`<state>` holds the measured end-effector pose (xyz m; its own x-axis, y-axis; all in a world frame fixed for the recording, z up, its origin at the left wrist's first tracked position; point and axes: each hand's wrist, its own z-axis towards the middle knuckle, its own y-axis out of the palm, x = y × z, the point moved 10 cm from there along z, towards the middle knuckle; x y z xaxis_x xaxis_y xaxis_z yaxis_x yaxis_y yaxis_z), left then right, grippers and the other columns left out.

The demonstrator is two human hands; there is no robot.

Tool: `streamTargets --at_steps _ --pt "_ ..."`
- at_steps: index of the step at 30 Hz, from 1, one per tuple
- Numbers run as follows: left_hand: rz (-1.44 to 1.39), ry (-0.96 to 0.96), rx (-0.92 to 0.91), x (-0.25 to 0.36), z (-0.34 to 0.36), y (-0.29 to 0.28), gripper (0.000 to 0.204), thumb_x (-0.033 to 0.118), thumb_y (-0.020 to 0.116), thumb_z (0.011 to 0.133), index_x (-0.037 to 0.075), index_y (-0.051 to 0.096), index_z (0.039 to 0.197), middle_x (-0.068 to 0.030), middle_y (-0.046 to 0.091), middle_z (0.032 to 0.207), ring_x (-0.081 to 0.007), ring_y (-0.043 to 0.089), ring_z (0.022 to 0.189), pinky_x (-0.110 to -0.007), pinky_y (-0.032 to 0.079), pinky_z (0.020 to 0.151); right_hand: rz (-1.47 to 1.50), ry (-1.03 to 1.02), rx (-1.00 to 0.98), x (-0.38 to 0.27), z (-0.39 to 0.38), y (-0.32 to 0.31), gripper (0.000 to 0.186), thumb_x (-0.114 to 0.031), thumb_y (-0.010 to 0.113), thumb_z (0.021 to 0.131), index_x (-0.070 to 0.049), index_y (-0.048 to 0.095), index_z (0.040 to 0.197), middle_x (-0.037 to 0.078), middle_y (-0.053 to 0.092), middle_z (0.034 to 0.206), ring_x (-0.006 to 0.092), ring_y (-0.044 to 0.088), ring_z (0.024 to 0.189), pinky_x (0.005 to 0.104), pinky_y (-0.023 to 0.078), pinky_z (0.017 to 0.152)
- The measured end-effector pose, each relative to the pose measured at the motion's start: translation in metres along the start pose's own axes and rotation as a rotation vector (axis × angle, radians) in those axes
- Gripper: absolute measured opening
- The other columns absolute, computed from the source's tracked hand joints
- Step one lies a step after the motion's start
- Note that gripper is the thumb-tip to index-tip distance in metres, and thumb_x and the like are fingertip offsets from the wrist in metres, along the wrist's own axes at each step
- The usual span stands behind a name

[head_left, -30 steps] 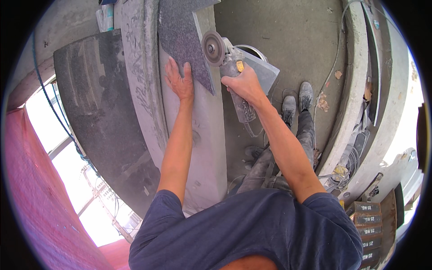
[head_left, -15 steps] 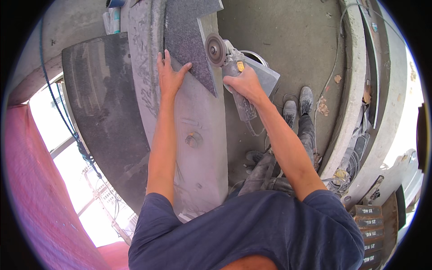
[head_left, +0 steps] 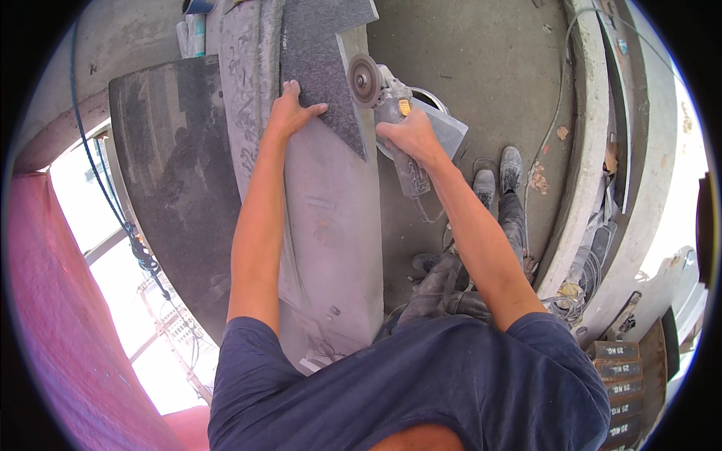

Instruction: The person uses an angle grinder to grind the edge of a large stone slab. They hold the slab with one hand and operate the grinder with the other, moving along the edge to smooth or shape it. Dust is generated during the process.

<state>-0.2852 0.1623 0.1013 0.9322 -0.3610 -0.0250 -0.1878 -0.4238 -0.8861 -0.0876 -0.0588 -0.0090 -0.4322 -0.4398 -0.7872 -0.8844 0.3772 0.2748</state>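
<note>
A dark grey stone slab (head_left: 316, 56) with a notched, pointed outline lies on the pale, dusty concrete ledge (head_left: 331, 218). My left hand (head_left: 293, 113) holds the slab near its left edge, with bent fingers there and the thumb stretched across the top. In my right hand (head_left: 412, 134) is an angle grinder (head_left: 406, 169), gripped around its body. Its round disc (head_left: 365, 80) stands beside the slab's right edge; whether it touches the edge I cannot tell. The cord hangs from the grinder's rear end.
Beyond the grinder are a grey flat piece (head_left: 450, 134) and a round light rim (head_left: 432, 99). A large dark panel (head_left: 169, 173) lies left of the ledge. Dusty shoes (head_left: 511, 167) stand on the floor at right, near a cable (head_left: 555, 113). Stacked blocks (head_left: 620, 388) sit lower right.
My left hand's fingers have bent and drawn in on the slab, and its forearm has swung left. The grinder stays close to the slab's right edge, nearly unmoved.
</note>
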Motion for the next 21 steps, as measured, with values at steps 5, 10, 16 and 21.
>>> streamTargets --at_steps 5,10,16,21 --pt "-0.032 0.0 -0.015 0.003 -0.003 -0.002 0.128 0.052 0.099 0.087 -0.016 0.033 0.175 -0.0366 0.033 0.184 -0.0447 0.042 0.169 -0.045 0.037 0.139 -0.014 -0.004 -0.019 -0.004 -0.002 -0.001 0.04 -0.023 0.087 0.08 0.008 0.073 0.101 0.013 0.078 0.083 0.023 0.078 0.073 0.0398 0.062 0.071" --pt "-0.029 -0.003 0.006 -0.001 -0.003 0.0 0.129 0.053 0.099 0.087 -0.016 0.032 0.175 -0.0358 0.033 0.184 -0.044 0.042 0.169 -0.045 0.037 0.139 -0.017 0.0 -0.034 -0.008 -0.004 -0.003 0.038 -0.023 0.088 0.081 0.007 0.073 0.099 0.014 0.078 0.082 0.0224 0.078 0.072 0.0393 0.061 0.069" --pt "-0.001 0.012 0.014 -0.004 0.003 0.003 0.129 0.054 0.098 0.088 -0.015 0.033 0.175 -0.0371 0.032 0.184 -0.046 0.042 0.169 -0.046 0.037 0.139 -0.011 -0.019 -0.034 -0.001 -0.007 -0.001 0.044 -0.023 0.088 0.081 0.01 0.069 0.105 0.015 0.078 0.083 0.0227 0.077 0.073 0.0393 0.061 0.069" --pt "0.002 0.001 0.004 -0.002 0.001 0.002 0.128 0.054 0.098 0.088 -0.014 0.034 0.175 -0.0368 0.033 0.184 -0.0462 0.042 0.169 -0.046 0.035 0.14 -0.018 -0.004 -0.034 0.01 -0.01 -0.001 0.052 -0.023 0.088 0.08 0.012 0.067 0.112 0.016 0.078 0.085 0.0229 0.077 0.075 0.0393 0.061 0.07"
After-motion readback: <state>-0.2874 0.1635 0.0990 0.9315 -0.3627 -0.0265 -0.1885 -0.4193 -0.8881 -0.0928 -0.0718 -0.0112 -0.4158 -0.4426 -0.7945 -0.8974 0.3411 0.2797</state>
